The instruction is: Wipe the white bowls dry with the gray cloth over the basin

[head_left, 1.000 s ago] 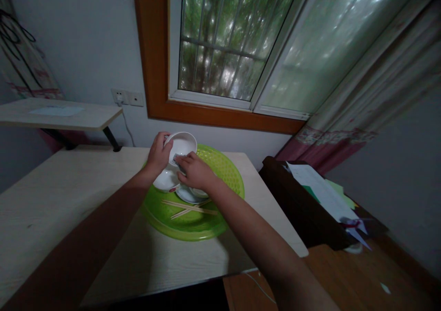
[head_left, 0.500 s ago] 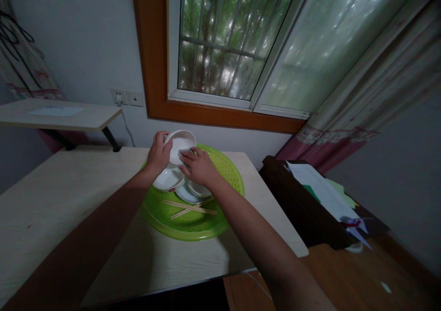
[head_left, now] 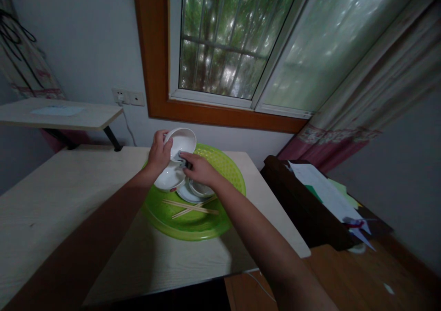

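Observation:
My left hand is closed on the rim of a white bowl, which it holds tilted above a green basin. My right hand is at the bowl's lower edge, its fingers pinched round a small grey-blue cloth that is mostly hidden. Beneath, a second white bowl with a red mark sits in the basin. Beside it another bowl stands on a white plate, partly covered by my right hand. Light wooden chopsticks lie crossed in front of them.
The basin stands on a pale wooden table near the wall below a window. A raised shelf is at the left. To the right, a dark cabinet carries papers. A patterned curtain hangs at the right.
My right hand has shifted slightly down, and its fingers have drawn together from a more spread pose inside the bowl. The left hand still grips the tilted bowl.

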The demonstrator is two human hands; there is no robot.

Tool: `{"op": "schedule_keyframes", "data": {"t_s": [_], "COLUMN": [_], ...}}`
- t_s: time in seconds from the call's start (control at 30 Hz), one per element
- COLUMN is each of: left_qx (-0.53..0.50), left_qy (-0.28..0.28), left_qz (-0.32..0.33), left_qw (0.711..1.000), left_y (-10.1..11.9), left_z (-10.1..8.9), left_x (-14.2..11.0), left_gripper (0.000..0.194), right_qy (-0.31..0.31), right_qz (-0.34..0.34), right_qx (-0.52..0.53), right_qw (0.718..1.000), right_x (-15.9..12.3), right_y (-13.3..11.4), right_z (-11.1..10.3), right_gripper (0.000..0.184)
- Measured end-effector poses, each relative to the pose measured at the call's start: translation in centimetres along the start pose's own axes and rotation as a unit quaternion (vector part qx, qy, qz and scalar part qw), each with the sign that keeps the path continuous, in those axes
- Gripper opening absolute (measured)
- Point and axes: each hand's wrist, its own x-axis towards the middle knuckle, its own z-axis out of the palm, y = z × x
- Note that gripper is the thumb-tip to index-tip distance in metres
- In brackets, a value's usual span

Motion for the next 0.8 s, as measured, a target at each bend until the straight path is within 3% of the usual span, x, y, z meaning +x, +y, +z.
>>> {"op": "schedule_keyframes", "data": {"t_s": [0.17, 0.3, 0.4, 0.5, 0.67, 0.8], "left_qx": [-0.023, -0.035, -0.034, -0.022, -0.023, -0.036], "left_qy": [-0.004, -0.004, 0.002, -0.010, -0.028, -0.019], "left_qz": [0.008, 0.011, 0.009, 0.007, 0.007, 0.005], "left_qw": [1.000, 0.999, 0.999, 1.000, 0.999, 0.999], "left_y": [-0.2, -0.2, -0.1, 0.0, 0.3, 0.3], "left_z": [0.2, 0.2, 0.1, 0.2, 0.3, 0.3], "left_x": [0.0, 0.0, 0.0, -0.1, -0.2, -0.1], "left_gripper": [0.028, 0.029, 0.029, 0.030, 0.030, 0.029], "right_qy": [-0.055, -0.066, -0.060, -0.058, -0.033, -0.012], "right_qz": [-0.002, -0.026, -0.048, -0.013, 0.099, 0.110], "right_qx": [0.167, 0.197, 0.117, -0.024, -0.235, -0.267], "right_qw": [0.984, 0.978, 0.990, 0.998, 0.966, 0.957], "right_x": [-0.1, 0.0, -0.1, -0.4, -0.9, -0.9], "right_y": [-0.1, 0.1, 0.4, 0.3, -0.8, -1.5], "right_z": [-0.1, -0.2, -0.3, -0.5, -1.0, -1.0], "right_gripper": [0.073, 0.078, 0.080, 0.073, 0.070, 0.070]}}
